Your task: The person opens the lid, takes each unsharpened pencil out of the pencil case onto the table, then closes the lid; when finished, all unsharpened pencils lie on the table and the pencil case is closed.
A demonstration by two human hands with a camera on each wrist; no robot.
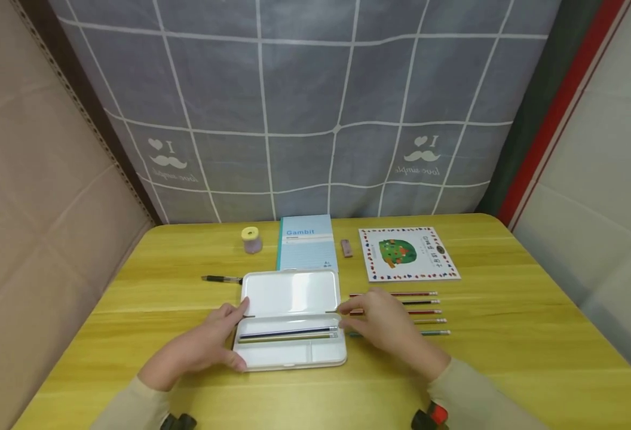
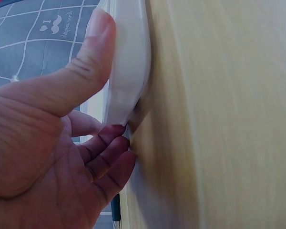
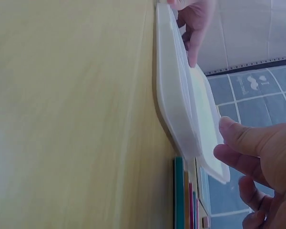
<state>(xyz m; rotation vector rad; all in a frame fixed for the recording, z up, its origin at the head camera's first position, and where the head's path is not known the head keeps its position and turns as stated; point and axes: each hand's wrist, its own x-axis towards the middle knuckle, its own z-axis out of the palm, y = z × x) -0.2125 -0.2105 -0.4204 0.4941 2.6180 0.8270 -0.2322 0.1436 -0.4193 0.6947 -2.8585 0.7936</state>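
The left hand (image 1: 199, 346) rests on the left end of an open white pencil case (image 1: 291, 319), thumb lying along its edge and fingers curled against the near corner, holding it. The right hand (image 1: 385, 322) sits at the right end of the case, fingers loosely bent with the tips beside the rim; whether it actually grips the case cannot be told. The case lies flat near the middle of the yellow wooden surface (image 1: 509, 334), lid folded back toward the far side, with two pencils (image 1: 288, 334) lying lengthwise in its tray. Just right of the case, partly under the right hand, a row of pencils (image 1: 428, 312) lies side by side. Beyond the case is a light blue notebook (image 1: 307, 242), with a small sharpener (image 1: 251, 239) to its left and an eraser (image 1: 346, 248) to its right. A black pen (image 1: 221, 279) lies left of the case. A picture book (image 1: 407, 253) lies far right.
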